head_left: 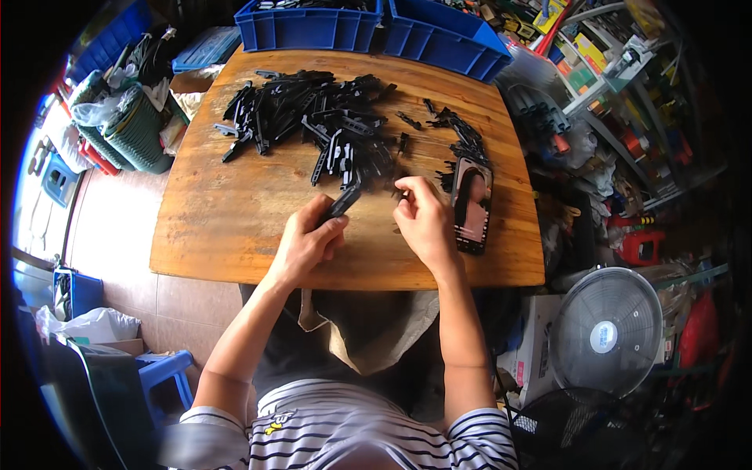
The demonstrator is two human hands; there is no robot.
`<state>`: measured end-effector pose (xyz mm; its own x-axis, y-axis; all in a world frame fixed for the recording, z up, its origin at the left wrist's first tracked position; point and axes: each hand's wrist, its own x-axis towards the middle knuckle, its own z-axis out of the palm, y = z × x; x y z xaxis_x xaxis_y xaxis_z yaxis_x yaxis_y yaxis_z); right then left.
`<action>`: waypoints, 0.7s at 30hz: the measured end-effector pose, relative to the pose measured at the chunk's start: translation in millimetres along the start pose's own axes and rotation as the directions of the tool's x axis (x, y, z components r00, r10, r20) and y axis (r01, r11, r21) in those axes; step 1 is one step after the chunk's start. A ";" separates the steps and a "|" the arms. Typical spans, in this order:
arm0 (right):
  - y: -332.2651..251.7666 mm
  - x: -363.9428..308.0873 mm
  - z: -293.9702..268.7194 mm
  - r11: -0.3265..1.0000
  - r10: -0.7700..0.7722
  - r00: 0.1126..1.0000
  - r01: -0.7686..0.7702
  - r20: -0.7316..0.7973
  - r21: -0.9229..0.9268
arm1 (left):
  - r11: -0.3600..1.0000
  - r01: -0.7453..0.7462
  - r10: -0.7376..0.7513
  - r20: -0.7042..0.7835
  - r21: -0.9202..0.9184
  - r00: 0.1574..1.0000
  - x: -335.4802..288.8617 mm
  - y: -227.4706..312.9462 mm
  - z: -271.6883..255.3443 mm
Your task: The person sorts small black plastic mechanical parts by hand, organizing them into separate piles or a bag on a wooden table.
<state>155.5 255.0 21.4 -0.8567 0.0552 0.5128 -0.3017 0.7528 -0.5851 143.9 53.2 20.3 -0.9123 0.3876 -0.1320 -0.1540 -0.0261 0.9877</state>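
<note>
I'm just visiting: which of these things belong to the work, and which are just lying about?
Seemingly in the work:
black part, held in the left hand
right hand, fingers curled; its contents are unclear
heap of black parts
smaller black pieces
wooden table

Seemingly just lying about:
phone, on the table
round fan
blue stool

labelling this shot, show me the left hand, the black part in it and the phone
Left hand (301,239), head view: back of the hand
Black part (343,204), head view: visible middle
Phone (473,207), head view: screen
</note>
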 end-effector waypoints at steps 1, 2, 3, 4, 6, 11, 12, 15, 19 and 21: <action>-4.9 -4.7 -1.4 0.988 0.087 0.996 -0.089 0.028 0.125 | 1.000 -0.013 0.014 0.027 -0.011 1.000 0.0 -0.7 2.3; -10.3 -9.7 -3.3 0.953 0.169 0.983 -0.180 0.068 0.244 | 1.000 -0.009 0.009 0.046 -0.001 0.999 -1.4 0.6 6.3; -15.9 -14.9 -0.8 0.913 0.204 0.976 -0.216 0.072 0.346 | 0.999 0.012 -0.009 0.066 -0.035 0.998 -1.8 0.2 10.9; -19.8 -19.5 0.3 0.862 0.217 0.967 -0.254 0.133 0.438 | 0.997 0.032 -0.026 0.087 -0.069 0.996 -2.3 -0.8 15.9; -32.0 -24.1 0.0 0.652 0.235 0.946 -0.324 0.224 0.685 | 0.997 0.025 -0.015 0.124 -0.072 0.992 -1.2 -6.6 24.2; -32.1 -37.5 -6.6 0.800 0.194 0.970 -0.241 0.144 0.549 | 0.993 0.038 -0.015 0.202 -0.113 0.979 -3.8 -5.4 23.8; -30.3 -37.6 -6.1 0.801 0.190 0.971 -0.240 0.146 0.549 | 0.993 0.037 -0.013 0.198 -0.114 0.980 -3.1 -7.2 23.8; -31.3 -36.4 -5.4 0.934 0.043 0.999 -0.044 0.010 0.355 | 0.982 -0.165 0.176 0.138 -0.089 0.975 2.4 -20.7 30.9; -40.9 -38.9 -9.2 0.803 0.118 0.983 -0.177 0.138 0.569 | 0.983 -0.075 0.111 0.216 -0.170 0.970 -4.6 -12.5 27.8; -44.3 -35.5 -13.5 0.827 0.122 0.978 -0.193 0.167 0.527 | 0.989 -0.096 0.115 0.174 -0.115 0.978 -8.4 -11.0 31.3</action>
<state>204.9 228.5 37.7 -0.9449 0.0366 0.3254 -0.3047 0.2664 -0.9145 165.2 79.0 13.1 -0.8442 0.5361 -0.0008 -0.1082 -0.1689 0.9797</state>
